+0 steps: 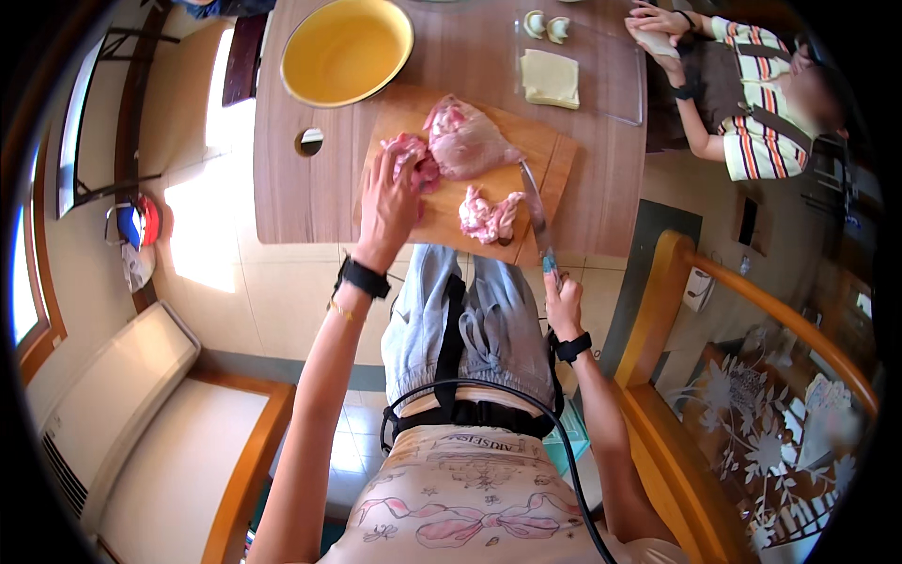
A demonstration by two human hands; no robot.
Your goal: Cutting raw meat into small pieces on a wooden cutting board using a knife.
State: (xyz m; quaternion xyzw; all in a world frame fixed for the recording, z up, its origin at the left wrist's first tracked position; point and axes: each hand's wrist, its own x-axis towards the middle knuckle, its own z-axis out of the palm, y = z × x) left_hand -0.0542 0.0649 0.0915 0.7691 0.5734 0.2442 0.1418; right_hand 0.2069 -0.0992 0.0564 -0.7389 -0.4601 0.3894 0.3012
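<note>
My right hand (564, 303) is closed around the handle of a long kitchen knife (535, 204), its blade pointing away from me over the right part of a wooden cutting board (437, 218). The knife's tip is beside the narrow end of a large piece of raw meat (468, 144). My left hand (390, 204) rests with spread fingers on a smaller heap of raw meat pieces (421, 163) at the board's left; whether it grips any is partly hidden. Nearer to me on the board lies a pale, fatty piece (488, 215).
A yellow bowl (345, 53) stands behind the board at left. At the back right, a clear tray (613, 113) holds stacked dough wrappers (550, 77) and folded dumplings (546, 27). Another person (761, 106) sits or stands at the table's right. A round hole (309, 141) pierces the tabletop.
</note>
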